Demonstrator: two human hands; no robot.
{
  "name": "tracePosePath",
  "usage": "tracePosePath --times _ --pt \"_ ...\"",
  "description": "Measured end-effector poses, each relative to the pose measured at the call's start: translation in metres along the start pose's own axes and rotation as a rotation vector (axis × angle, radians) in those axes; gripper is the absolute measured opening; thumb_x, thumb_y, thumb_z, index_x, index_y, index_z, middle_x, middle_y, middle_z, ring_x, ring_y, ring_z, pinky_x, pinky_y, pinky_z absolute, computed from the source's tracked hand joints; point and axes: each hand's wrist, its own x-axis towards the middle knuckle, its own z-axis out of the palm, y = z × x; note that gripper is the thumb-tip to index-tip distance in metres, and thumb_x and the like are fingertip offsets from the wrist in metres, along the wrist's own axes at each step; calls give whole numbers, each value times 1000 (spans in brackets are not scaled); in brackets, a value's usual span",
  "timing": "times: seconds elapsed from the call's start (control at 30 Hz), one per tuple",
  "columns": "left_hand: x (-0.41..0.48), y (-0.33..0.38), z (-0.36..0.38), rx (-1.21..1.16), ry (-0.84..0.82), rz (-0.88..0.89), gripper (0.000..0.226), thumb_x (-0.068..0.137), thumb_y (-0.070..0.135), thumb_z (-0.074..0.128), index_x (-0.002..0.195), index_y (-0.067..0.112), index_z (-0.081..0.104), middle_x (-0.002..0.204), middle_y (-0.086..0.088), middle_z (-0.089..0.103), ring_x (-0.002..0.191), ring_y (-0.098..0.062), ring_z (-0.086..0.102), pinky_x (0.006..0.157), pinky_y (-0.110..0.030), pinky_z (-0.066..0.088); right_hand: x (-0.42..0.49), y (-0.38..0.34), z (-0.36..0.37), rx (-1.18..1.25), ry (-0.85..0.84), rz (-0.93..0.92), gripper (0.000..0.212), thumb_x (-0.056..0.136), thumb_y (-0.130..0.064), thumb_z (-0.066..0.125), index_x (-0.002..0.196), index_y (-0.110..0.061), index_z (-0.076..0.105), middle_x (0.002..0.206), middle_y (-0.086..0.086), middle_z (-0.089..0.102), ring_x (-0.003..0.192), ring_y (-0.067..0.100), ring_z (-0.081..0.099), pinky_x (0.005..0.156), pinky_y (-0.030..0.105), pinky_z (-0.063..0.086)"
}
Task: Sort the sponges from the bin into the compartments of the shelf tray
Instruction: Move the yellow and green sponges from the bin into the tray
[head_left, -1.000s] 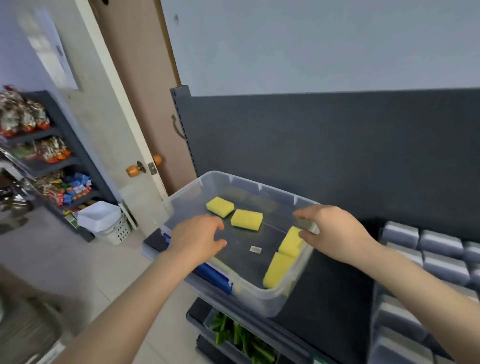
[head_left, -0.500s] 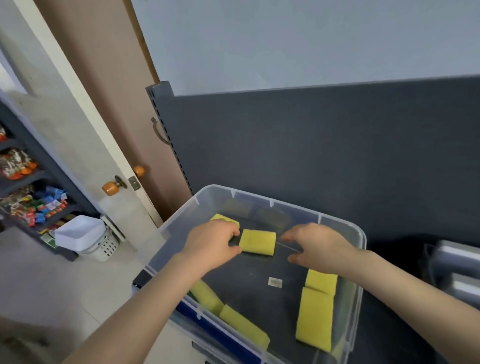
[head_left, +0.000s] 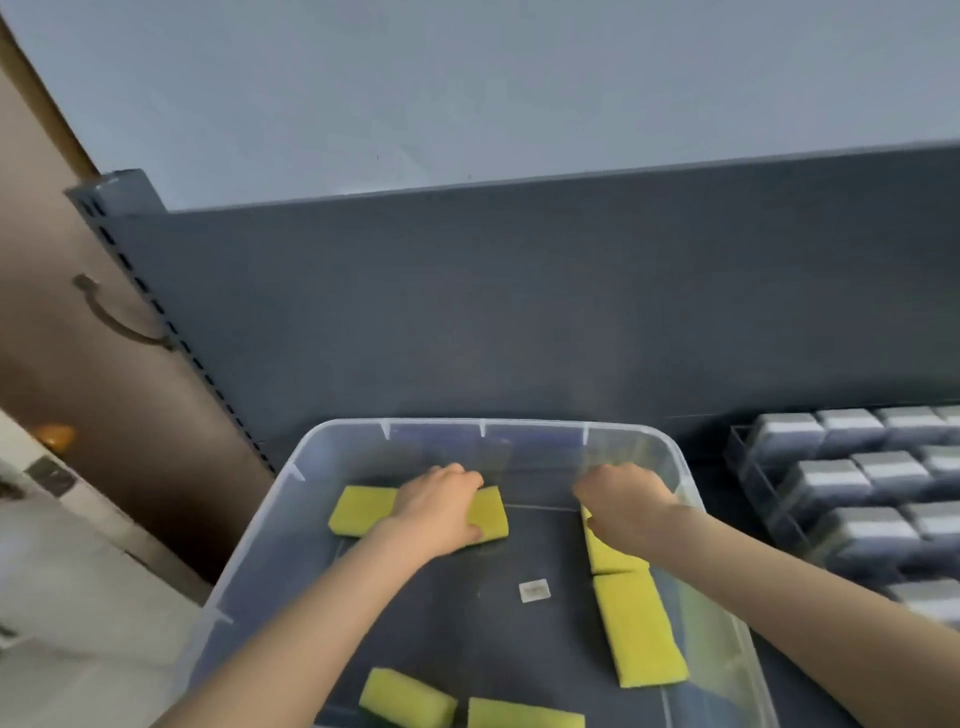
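Right grip (head_left: 623, 501) moved to side sponge (head_left: 610, 558), curled; left grip (head_left: 441, 512) clasps far sponge (head_left: 491, 512).

pale blue wall (head_left: 467, 78) at 12 o'clock | dark grey back board (head_left: 519, 312) in the middle | grey post with holes (head_left: 111, 189) at 10 o'clock | brown door (head_left: 62, 374) with curved hook (head_left: 111, 322) at 9 o'clock | blurry orange knob (head_left: 54, 434) at 8 o'clock

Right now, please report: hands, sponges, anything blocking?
Left hand gripping far middle sponge. Right hand on right-side sponge, grip hidden. Both inside bin; other sponges lie loose. No obstruction seen.
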Motion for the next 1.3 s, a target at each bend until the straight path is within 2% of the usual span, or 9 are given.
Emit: tracePosePath --times 0.1,0.27,0.43,0.57,0.7,0.87,1.0,1.13,1.3 --pt "8 -2 15 24 -34 44 61 76 46 67 129 24 46 128 1 49 120 -23 47 91 -36 46 4 -10 8 -72 -75 103 32 91 -9 48 123 -13 53 126 7 55 118 28 53 88 33 47" --pt "12 -1 29 29 -20 81 64 68 48 73 119 24 43 121 1 51 114 -24 50 83 -37 45 5 -30 17 68 -83 173 37 87 -10 54 124 -12 51 128 10 51 117 30 53 89 37 47" --pt "12 5 37 14 -41 64 80 60 59 77 118 21 37 121 -2 51 114 -26 50 80 -38 44 5 -44 17 252 63 87 32 87 -36 54 111 -16 55 118 7 56 106 29 55 79 36 47" --pt "13 10 39 29 -3 15 85 58 65 75 117 18 37 120 -3 51 112 -25 51 77 -37 44 10 -49 22 255 69 94 56 78 -47 66 121 -18 46 119 6 50 112 27 49 81 37 46" --pt "14 6 37 12 -4 -1 78 62 63 73 117 18 41 120 -2 51 113 -24 50 82 -36 44 14 -56 29 136 21 49 69 73 -34 76 127 -16 36 118 9 40 109 30 47 74 38 42" --pt "14 -7 23 81 45 -37 62 65 53 69 114 20 52 115 2 51 111 -21 48 82 -34 42 18 -49 32 228 67 41 83 75 -11 66 139 -32 17 116 9 39 102 33 51 61 34 40" --pt "12 -16 9 -47 42 -28 43 75 42 54 114 23 50 107 4 60 93 -21 56 65 -29 39 19 -42 30 308 79 59 61 82 -7 48 135 -33 30 115 10 40 91 32 55 57 33 40" --pt "11 -18 5 -42 66 36 32 91 29 41 122 25 47 111 1 61 95 -23 56 65 -31 40 21 -38 24 392 136 70 36 79 -11 54 112 -20 44 105 8 52 79 31 56 53 29 39" --pt "7 -15 1 -40 20 50 28 83 38 62 108 29 53 107 7 61 93 -19 55 65 -30 38 22 -34 15 487 303 145 24 77 -31 60 98 -25 49 91 -1 63 81 23 53 60 27 39"
